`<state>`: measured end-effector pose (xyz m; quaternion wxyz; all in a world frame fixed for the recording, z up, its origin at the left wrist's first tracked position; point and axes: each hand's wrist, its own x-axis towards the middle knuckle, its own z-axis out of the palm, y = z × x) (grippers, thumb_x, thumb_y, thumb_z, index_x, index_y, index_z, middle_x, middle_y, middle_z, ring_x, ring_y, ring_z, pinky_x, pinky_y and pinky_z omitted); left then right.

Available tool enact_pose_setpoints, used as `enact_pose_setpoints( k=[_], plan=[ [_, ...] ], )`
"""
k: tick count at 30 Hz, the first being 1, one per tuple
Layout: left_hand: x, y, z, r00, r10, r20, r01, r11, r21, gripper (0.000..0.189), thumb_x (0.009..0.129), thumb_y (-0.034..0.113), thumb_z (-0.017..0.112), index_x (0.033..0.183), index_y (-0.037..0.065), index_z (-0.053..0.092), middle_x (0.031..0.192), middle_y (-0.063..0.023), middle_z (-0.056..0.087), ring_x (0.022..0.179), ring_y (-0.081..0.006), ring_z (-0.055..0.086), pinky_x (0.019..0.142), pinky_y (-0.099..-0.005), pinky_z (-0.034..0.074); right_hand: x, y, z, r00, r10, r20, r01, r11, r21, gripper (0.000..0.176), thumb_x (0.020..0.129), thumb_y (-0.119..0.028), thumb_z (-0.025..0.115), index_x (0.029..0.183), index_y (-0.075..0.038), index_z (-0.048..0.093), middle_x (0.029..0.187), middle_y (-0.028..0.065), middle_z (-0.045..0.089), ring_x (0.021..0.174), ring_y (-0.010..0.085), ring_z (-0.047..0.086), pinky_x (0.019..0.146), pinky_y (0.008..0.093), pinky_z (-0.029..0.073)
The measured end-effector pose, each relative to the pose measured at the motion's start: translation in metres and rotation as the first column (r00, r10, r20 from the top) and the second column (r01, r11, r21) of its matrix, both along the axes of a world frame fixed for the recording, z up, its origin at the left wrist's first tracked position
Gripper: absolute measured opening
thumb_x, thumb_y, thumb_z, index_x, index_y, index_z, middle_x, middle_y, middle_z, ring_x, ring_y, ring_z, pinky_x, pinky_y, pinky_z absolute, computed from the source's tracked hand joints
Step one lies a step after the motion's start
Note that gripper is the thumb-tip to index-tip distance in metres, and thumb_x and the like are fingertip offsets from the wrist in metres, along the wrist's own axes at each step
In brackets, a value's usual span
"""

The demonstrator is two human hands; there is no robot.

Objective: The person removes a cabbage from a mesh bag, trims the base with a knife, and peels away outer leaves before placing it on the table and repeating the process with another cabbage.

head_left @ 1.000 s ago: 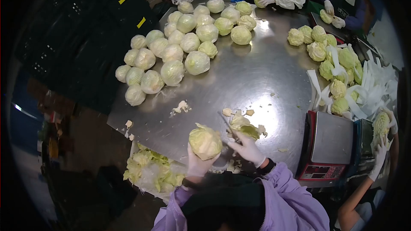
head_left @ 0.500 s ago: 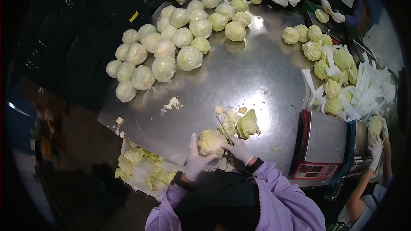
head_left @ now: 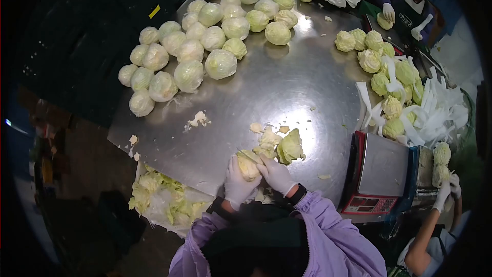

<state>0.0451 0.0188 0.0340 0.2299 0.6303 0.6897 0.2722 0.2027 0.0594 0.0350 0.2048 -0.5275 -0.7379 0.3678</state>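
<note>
A pale cabbage (head_left: 249, 169) sits at the near edge of the metal table, with my gloved left hand (head_left: 239, 182) wrapped round its left side. On the right, my gloved right hand (head_left: 277, 175) is closed on a knife (head_left: 248, 156); the handle is hidden in the fingers. The blade points left and lies against the top of the cabbage. Just beyond my hands are cut-off leaves (head_left: 268, 141) and a larger green outer leaf (head_left: 290, 147). Trimmings also lie partly hidden by my right wrist.
Wrapped cabbages (head_left: 189, 50) cover the far left of the table (head_left: 246, 92). Bare cabbages (head_left: 370, 60) and white foam netting (head_left: 435, 102) are at the right, beyond a red scale (head_left: 382, 166). A bag of leaves (head_left: 169, 197) stands below the left edge. Several co-workers handle cabbages around.
My left hand has shifted round the cabbage, which is turned and tilted. The knife has swung from upright beside it to across its top. The whole view has shifted slightly.
</note>
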Motion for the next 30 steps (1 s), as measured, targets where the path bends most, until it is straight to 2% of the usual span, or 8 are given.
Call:
enact_pose_setpoints(
  k=[7, 9, 12, 18, 20, 24, 27, 30],
  plan=[
    [0.002, 0.005, 0.008, 1.000, -0.014, 0.010, 0.014, 1.000, 0.010, 0.100, 0.068, 0.035, 0.080, 0.137, -0.012, 0.026, 0.130, -0.0304, 0.042, 0.119, -0.0427, 0.045, 0.099, -0.0439, 0.040, 0.011, 0.022, -0.019, 0.998, -0.050, 0.046, 0.050, 0.999, -0.013, 0.038, 0.096, -0.038, 0.043, 0.108, -0.008, 0.063, 0.086, 0.0217, 0.065, 0.081, 0.0394, 0.062, 0.073, 0.0466, 0.048],
    [-0.005, 0.005, 0.008, 0.997, -0.031, 0.070, 0.031, 1.000, 0.000, 0.100, 0.069, 0.034, 0.080, 0.137, -0.012, 0.025, 0.130, -0.0303, 0.041, 0.120, -0.0417, 0.045, 0.099, -0.0436, 0.040, 0.021, 0.024, -0.048, 0.998, -0.051, -0.033, 0.057, 0.970, 0.235, 0.039, 0.096, -0.035, 0.045, 0.114, -0.004, 0.061, 0.078, 0.0201, 0.065, 0.062, 0.0329, 0.063, 0.057, 0.0395, 0.050],
    [-0.019, -0.005, -0.004, 0.972, -0.032, 0.231, 0.036, 0.999, -0.013, 0.103, 0.068, 0.036, 0.082, 0.139, -0.011, 0.024, 0.130, -0.0279, 0.041, 0.120, -0.0389, 0.045, 0.098, -0.0435, 0.041, 0.026, 0.028, -0.054, 0.989, -0.126, -0.073, 0.112, 0.979, -0.170, 0.046, 0.098, -0.041, 0.042, 0.115, -0.003, 0.059, 0.067, 0.0137, 0.063, 0.042, 0.0199, 0.056, 0.047, 0.0327, 0.046],
    [-0.049, -0.032, -0.010, 0.904, -0.100, 0.416, 0.096, 0.995, 0.030, 0.107, 0.074, 0.025, 0.079, 0.145, -0.006, 0.006, 0.139, -0.0221, 0.032, 0.129, -0.0300, 0.038, 0.105, -0.0386, 0.037, 0.029, 0.035, -0.066, 0.972, -0.208, -0.109, 0.170, 0.944, -0.284, 0.043, 0.098, -0.041, 0.043, 0.113, -0.005, 0.061, 0.068, 0.0115, 0.062, 0.042, 0.0193, 0.055, 0.046, 0.0316, 0.046],
    [-0.063, -0.044, -0.005, 0.610, 0.066, 0.790, 0.120, 0.977, -0.174, 0.099, 0.079, 0.016, 0.073, 0.148, 0.002, 0.004, 0.143, -0.0195, 0.028, 0.132, -0.0288, 0.035, 0.107, -0.0372, 0.034, 0.029, 0.034, -0.074, 0.972, -0.215, -0.096, 0.185, 0.949, -0.254, 0.043, 0.098, -0.041, 0.044, 0.111, -0.004, 0.061, 0.068, 0.0116, 0.063, 0.043, 0.0194, 0.055, 0.046, 0.0316, 0.046],
    [-0.099, -0.054, -0.005, 0.367, 0.211, 0.906, -0.079, 0.978, -0.195, 0.095, 0.082, 0.005, 0.068, 0.149, 0.006, 0.002, 0.144, -0.0162, 0.030, 0.133, -0.0251, 0.032, 0.110, -0.0359, 0.028, 0.028, 0.035, -0.038, 0.966, -0.254, -0.055, 0.216, 0.902, -0.372, 0.050, 0.096, -0.048, 0.037, 0.111, -0.008, 0.063, 0.079, 0.0203, 0.066, 0.073, 0.0382, 0.063, 0.071, 0.0448, 0.047],
    [-0.081, -0.042, 0.017, 0.719, 0.244, 0.651, -0.188, 0.970, -0.156, 0.088, 0.084, 0.006, 0.065, 0.149, 0.007, 0.005, 0.144, -0.0166, 0.030, 0.132, -0.0245, 0.033, 0.110, -0.0369, 0.029, 0.023, 0.033, -0.034, 0.980, -0.197, -0.014, 0.186, 0.945, -0.269, 0.049, 0.096, -0.046, 0.038, 0.109, -0.006, 0.064, 0.082, 0.0204, 0.066, 0.076, 0.0383, 0.063, 0.071, 0.0453, 0.047],
    [-0.097, -0.026, -0.043, 0.521, 0.317, 0.793, -0.316, 0.934, -0.165, 0.073, 0.087, 0.008, 0.061, 0.147, 0.008, 0.018, 0.136, -0.0149, 0.040, 0.123, -0.0240, 0.044, 0.102, -0.0372, 0.039, 0.028, 0.036, -0.044, 0.983, -0.181, -0.004, 0.177, 0.963, -0.202, 0.047, 0.095, -0.044, 0.040, 0.109, -0.006, 0.064, 0.084, 0.0203, 0.066, 0.079, 0.0390, 0.063, 0.073, 0.0456, 0.047]
  ],
)
